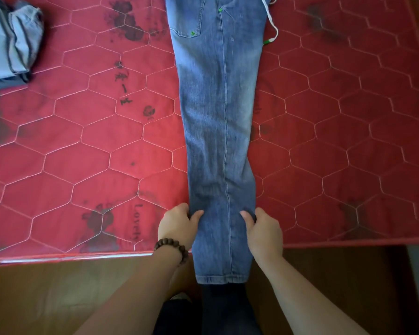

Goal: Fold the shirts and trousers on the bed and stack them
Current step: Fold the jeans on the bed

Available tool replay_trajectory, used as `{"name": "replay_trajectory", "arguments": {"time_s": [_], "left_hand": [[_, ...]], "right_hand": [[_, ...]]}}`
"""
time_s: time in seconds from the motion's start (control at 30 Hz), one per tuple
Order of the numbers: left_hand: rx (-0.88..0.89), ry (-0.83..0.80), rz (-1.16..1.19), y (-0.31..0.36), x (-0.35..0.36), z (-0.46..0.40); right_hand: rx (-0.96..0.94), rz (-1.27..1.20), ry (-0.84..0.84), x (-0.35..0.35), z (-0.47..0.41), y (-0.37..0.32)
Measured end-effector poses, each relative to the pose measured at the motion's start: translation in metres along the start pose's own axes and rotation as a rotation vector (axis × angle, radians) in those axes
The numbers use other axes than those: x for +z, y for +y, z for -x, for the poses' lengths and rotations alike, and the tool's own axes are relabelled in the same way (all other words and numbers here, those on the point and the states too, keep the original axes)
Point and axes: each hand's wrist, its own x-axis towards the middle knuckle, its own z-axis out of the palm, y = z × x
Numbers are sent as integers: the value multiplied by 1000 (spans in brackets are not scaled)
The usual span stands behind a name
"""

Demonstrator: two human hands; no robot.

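Note:
A pair of blue jeans (pixel 218 112) lies lengthwise down the middle of the red quilted bed (pixel 82 153), folded leg on leg, waist at the far end. The hems hang over the bed's near edge. My left hand (pixel 177 223), with a bead bracelet on the wrist, grips the left edge of the lower legs. My right hand (pixel 264 233) grips the right edge at the same height, thumb on top of the denim. A white drawstring (pixel 273 27) with a green tip trails from the waist on the right.
A folded grey-blue garment with dark stripes (pixel 7 42) sits at the bed's far left corner. Below the bed's near edge is a wooden floor (pixel 58 298). The bed's right edge runs down the frame's far right.

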Motion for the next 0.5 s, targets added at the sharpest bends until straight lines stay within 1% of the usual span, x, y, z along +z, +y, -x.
{"name": "replay_trajectory", "arguments": {"time_s": [0.1, 0.17, 0.2, 0.3, 0.4, 0.5], "left_hand": [[-29, 83, 107, -8, -1, 12], [-83, 66, 193, -9, -1, 19], [-109, 27, 248, -10, 0, 21], [-136, -148, 325, -13, 0, 30], [-127, -142, 431, -21, -13, 45], [24, -194, 570, -17, -41, 54]], "right_hand": [[-9, -11, 71, 4, 13, 4], [23, -59, 65, 9, 20, 3], [40, -98, 42, 12, 23, 3], [97, -333, -93, 12, 34, -1], [180, -610, -158, -2, 50, -5], [158, -808, -262, -33, 57, -15]]}}
